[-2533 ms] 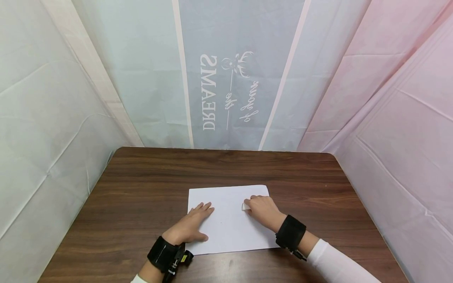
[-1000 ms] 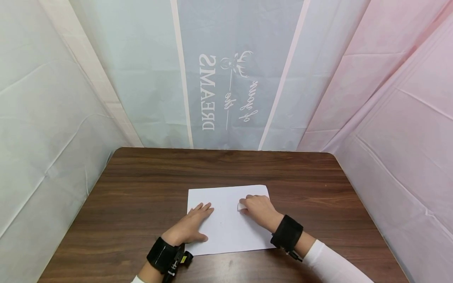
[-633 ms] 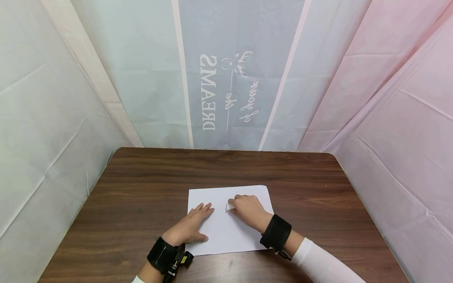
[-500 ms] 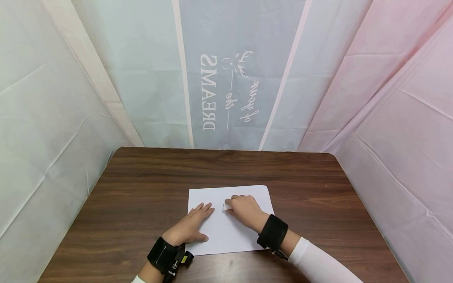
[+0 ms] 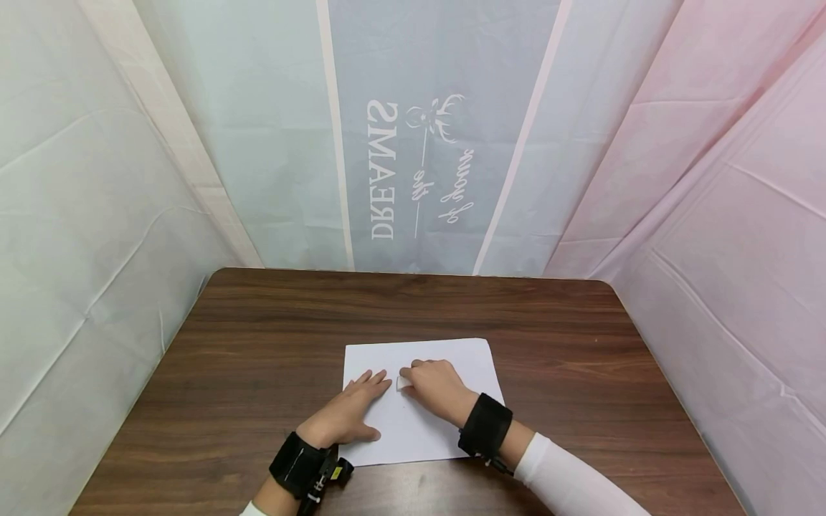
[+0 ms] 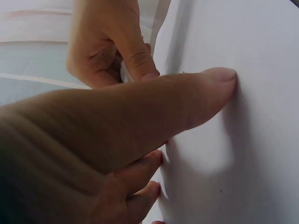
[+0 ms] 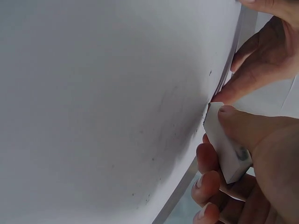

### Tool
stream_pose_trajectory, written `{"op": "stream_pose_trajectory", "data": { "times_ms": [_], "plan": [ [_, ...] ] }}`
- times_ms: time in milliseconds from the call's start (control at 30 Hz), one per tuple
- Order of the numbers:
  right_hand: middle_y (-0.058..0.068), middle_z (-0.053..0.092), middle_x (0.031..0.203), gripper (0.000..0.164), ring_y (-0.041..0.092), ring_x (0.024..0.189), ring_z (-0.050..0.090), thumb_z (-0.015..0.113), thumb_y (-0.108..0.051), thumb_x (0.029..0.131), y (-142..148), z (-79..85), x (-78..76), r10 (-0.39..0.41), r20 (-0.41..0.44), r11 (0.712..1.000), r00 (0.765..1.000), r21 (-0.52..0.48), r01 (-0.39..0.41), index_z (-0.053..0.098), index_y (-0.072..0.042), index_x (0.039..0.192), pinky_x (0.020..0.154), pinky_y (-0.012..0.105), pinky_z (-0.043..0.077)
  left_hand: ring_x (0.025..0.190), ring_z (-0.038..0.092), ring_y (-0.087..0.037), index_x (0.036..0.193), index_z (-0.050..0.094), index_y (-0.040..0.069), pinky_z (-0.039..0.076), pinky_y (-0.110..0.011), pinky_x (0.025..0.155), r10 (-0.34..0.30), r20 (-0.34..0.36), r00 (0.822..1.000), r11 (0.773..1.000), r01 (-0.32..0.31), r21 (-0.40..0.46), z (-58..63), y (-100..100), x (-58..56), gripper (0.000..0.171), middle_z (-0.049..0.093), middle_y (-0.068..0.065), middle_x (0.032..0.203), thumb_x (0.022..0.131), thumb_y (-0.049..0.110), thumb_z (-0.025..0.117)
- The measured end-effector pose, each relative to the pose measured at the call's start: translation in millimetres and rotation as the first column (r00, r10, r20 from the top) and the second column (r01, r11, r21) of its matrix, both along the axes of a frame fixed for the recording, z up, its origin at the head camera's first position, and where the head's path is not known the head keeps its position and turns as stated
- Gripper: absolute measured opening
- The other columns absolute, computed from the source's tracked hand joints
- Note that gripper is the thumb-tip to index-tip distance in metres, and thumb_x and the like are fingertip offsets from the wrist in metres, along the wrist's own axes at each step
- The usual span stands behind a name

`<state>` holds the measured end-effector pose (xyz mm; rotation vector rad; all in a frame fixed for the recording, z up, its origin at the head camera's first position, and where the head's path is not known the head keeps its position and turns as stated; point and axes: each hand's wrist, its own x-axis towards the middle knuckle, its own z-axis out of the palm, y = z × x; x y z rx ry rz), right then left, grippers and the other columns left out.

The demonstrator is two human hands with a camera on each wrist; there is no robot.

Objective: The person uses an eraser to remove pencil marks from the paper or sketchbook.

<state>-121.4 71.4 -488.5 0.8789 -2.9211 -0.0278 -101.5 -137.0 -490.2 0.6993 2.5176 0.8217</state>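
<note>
A white sheet of paper (image 5: 432, 430) lies on the brown wooden table. My left hand (image 5: 351, 412) rests on its left side with fingers spread and straight, thumb pressed near the lower left edge. My right hand (image 5: 439, 387) pinches a white block eraser (image 7: 226, 147) between thumb and fingers. One edge of the eraser touches the paper, just right of the left fingertips. In the right wrist view the eraser has a dark smudge on its side, and small dark crumbs (image 7: 153, 159) and a faint grey smear (image 7: 173, 109) show on the sheet.
Bare wood of the table (image 5: 258, 344) surrounds the paper. Fabric curtains hang behind (image 5: 413, 251) and at both sides. Black straps with cameras wrap the left wrist (image 5: 300, 466) and the right wrist (image 5: 485, 426).
My right hand has slid left across the paper with the eraser, from the right part of the sheet to beside the left fingers. The left hand has stayed in place.
</note>
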Motion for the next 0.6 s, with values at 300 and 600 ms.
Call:
{"op": "stream_pose_trajectory", "data": {
  "times_ms": [300, 600],
  "plan": [
    [-0.003, 0.071, 0.081, 0.022, 0.013, 0.068, 0.069, 0.075, -0.038, 0.090, -2.5, -4.8, 0.4, -0.009, -0.004, 0.999, 1.000, 0.035, 0.009, 0.078, -0.021, 0.104, 0.051, 0.025, 0.050, 0.153, 0.027, -0.043, 0.148, 0.048, 0.000, 0.025, -0.062, 0.123, -0.012, -0.009, 1.000, 1.000, 0.012, -0.007, -2.7, -0.9, -1.2, 0.084, 0.038, -0.019, 0.162, 0.075, 0.009, 0.087],
    [-0.004, 0.069, 0.076, 0.020, 0.013, 0.065, 0.066, 0.075, -0.039, 0.090, -1.3, -8.1, -0.7, 0.012, -0.031, 0.997, 0.999, 0.072, -0.010, 0.078, -0.021, 0.098, 0.048, 0.025, 0.046, 0.154, 0.027, -0.043, 0.148, 0.049, 0.000, 0.025, -0.062, 0.123, -0.011, -0.007, 1.000, 1.000, 0.011, 0.001, -4.9, -0.4, 0.7, 0.084, 0.038, -0.019, 0.162, 0.074, 0.009, 0.088]
  ]
}}
